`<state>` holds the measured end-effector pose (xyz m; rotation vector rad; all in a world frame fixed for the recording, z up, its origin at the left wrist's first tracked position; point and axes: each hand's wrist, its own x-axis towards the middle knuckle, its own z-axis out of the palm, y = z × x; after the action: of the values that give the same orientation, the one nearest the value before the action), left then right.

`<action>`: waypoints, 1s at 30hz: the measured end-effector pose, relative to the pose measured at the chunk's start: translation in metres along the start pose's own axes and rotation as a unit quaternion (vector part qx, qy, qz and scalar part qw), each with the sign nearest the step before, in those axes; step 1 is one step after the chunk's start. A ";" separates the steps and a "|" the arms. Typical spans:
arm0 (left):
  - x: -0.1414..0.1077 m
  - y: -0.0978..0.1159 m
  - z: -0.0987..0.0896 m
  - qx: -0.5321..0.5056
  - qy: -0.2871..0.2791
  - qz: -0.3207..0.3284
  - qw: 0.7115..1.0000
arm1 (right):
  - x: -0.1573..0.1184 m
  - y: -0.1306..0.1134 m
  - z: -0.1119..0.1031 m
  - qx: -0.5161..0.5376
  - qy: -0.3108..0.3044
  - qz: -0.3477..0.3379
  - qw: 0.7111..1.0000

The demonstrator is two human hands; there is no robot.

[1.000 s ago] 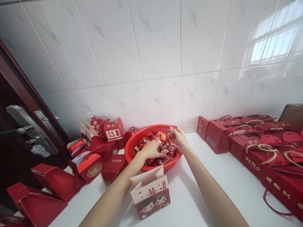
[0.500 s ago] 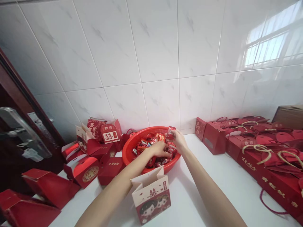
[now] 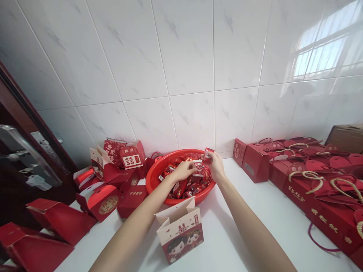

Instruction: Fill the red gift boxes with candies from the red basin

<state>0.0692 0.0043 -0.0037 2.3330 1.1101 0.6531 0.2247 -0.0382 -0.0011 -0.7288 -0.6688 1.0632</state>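
Note:
A red plastic basket (image 3: 153, 181) full of wrapped candies (image 3: 181, 185) stands near the tiled wall. Over the candies, my left hand (image 3: 184, 170) is closed, its fingertips on a red and white candy packet (image 3: 199, 168). At the basket's right rim, my right hand (image 3: 216, 164) pinches a small red packet (image 3: 209, 154) between thumb and fingers. In front of the basket an open-topped cream and red box (image 3: 181, 236) with cartoon figures stands upright, below and between my forearms.
Red boxes (image 3: 62, 223), some open, crowd the left side beside a dark door (image 3: 17, 151). Rows of red boxes with rope handles (image 3: 317, 189) fill the right. A brown carton (image 3: 344, 139) sits at the far right against the wall (image 3: 193, 113).
My left hand has lifted a little from among the candies and moved slightly left, with a packet now at its fingertips. My right hand still holds its packet, shifted slightly right.

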 end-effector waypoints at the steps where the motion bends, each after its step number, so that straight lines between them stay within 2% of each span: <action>1: 0.000 -0.001 -0.002 -0.014 0.031 0.000 0.999 | 0.000 0.001 0.000 -0.001 0.001 -0.008 1.000; 4: 0.000 -0.001 -0.006 -0.077 0.090 0.008 0.993 | 0.000 0.002 0.001 -0.019 -0.030 -0.015 0.999; 9: 0.002 -0.001 -0.006 -0.193 0.126 0.039 0.972 | -0.006 0.002 0.000 -0.068 -0.150 0.006 0.986; 11: 0.004 -0.002 -0.006 -0.231 0.141 0.039 0.962 | -0.007 0.002 -0.001 -0.064 -0.168 0.006 0.984; 14: 0.006 -0.003 -0.008 -0.231 0.177 0.019 0.957 | -0.005 0.004 -0.002 -0.030 -0.128 -0.014 0.991; 17: 0.007 -0.006 -0.013 -0.123 0.208 -0.065 0.968 | -0.002 0.005 -0.003 -0.001 -0.061 -0.024 0.998; 20: 0.007 -0.014 -0.017 -0.038 0.217 -0.134 0.966 | 0.000 0.005 -0.003 0.002 -0.022 -0.014 1.000; 25: 0.004 -0.029 -0.016 0.023 0.178 -0.193 0.965 | -0.001 0.003 -0.001 -0.004 -0.005 -0.012 1.000; 30: 0.003 -0.034 -0.013 0.029 0.124 -0.187 0.974 | -0.005 -0.001 0.001 -0.017 -0.024 -0.008 1.000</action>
<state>0.0431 0.0286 -0.0130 2.0417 1.6501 0.7878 0.2231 -0.0431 -0.0002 -0.7292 -0.7344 1.0597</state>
